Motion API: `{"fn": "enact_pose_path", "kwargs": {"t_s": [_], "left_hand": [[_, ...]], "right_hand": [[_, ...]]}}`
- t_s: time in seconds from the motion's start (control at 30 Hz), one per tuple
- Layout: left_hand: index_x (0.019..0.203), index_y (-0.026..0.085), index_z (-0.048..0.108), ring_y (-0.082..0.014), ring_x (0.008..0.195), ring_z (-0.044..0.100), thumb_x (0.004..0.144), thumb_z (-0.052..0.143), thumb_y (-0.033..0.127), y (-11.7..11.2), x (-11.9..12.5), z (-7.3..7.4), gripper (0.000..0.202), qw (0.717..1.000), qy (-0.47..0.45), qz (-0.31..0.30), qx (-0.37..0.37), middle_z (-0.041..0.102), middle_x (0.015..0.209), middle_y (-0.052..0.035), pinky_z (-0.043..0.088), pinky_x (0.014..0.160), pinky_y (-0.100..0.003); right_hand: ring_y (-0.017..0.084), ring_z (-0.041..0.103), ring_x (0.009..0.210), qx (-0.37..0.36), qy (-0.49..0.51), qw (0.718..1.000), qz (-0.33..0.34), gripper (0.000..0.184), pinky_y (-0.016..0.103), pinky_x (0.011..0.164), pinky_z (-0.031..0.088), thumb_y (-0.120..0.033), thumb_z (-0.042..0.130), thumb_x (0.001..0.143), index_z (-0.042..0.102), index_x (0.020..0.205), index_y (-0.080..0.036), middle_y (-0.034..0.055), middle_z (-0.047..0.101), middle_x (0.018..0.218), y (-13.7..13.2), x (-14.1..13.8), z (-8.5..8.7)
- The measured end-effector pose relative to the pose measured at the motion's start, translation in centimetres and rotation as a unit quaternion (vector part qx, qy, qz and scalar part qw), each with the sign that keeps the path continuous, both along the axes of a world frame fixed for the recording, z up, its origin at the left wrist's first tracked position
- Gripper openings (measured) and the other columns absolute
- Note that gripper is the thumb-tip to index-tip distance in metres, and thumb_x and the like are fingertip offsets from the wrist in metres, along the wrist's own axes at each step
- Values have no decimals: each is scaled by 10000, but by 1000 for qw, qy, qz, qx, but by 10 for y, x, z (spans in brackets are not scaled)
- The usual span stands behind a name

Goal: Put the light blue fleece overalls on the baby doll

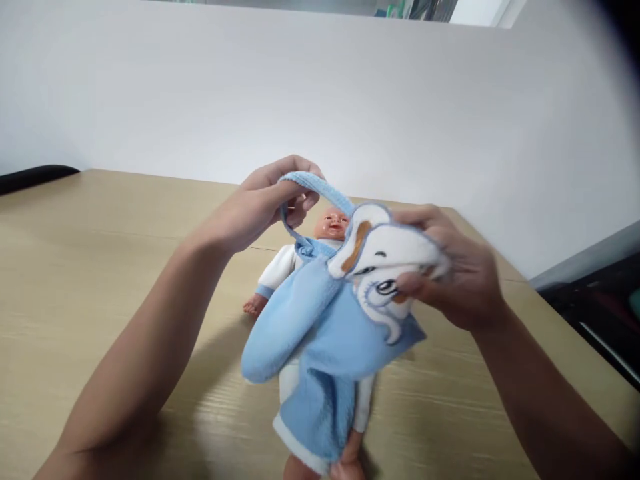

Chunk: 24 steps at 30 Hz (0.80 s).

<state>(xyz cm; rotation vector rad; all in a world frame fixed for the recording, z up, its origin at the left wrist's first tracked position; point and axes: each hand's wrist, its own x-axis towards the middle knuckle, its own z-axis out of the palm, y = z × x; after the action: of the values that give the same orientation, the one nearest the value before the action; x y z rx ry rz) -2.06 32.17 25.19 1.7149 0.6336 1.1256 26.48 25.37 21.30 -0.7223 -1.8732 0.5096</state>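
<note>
A baby doll (331, 225) in white clothes lies on its back on the wooden table (75, 280), head pointing away from me. Above it I hold a light blue fleece garment (320, 333) with a white animal patch on its front. My left hand (265, 203) is closed on the garment's blue strap (320, 188), lifting it over the doll's head. My right hand (450, 267) pinches the white patch at the garment's upper right. The garment hangs down and hides most of the doll's body.
A white wall (300, 87) stands close behind the table. A dark curved object (35, 177) lies at the table's far left edge. A dark surface with some items (600, 313) sits beyond the table's right edge.
</note>
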Motion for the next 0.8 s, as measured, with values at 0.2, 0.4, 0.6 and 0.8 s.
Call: {"fn": "enact_pose_path", "kwargs": {"t_s": [0.2,0.4,0.6,0.8], "left_hand": [[1084,180,793,-281,984,729,746,984,242,-24,-4,18,394,986,132,-65,77,736,1008,-93,627,872,-396],[1169,249,762,-258,941,729,847,928,369,-41,20,9,381,977,154,-109,95,713,952,-43,615,797,-380],[1140,280,764,-277,1005,756,930,847,414,-34,31,-4,263,968,150,-188,65,764,1060,-39,647,821,-407],[1076,258,745,-281,976,800,846,914,548,-33,32,-16,407,991,65,-112,45,779,979,-4,692,770,-401]], "right_hand": [[148,595,591,-123,133,982,-47,252,270,544,500,-406,941,834,747,956,-300,-54,685,713,-16,-6,8],[198,703,719,-203,152,967,34,378,300,604,576,-578,904,849,731,1043,-304,-3,743,886,-26,-23,22],[147,566,523,-221,83,970,58,402,242,425,431,-634,856,878,715,1052,-300,-17,645,741,-22,-13,26],[184,680,675,-245,55,962,104,445,285,629,591,-620,855,886,673,1155,-317,-14,695,850,-8,1,18]]}}
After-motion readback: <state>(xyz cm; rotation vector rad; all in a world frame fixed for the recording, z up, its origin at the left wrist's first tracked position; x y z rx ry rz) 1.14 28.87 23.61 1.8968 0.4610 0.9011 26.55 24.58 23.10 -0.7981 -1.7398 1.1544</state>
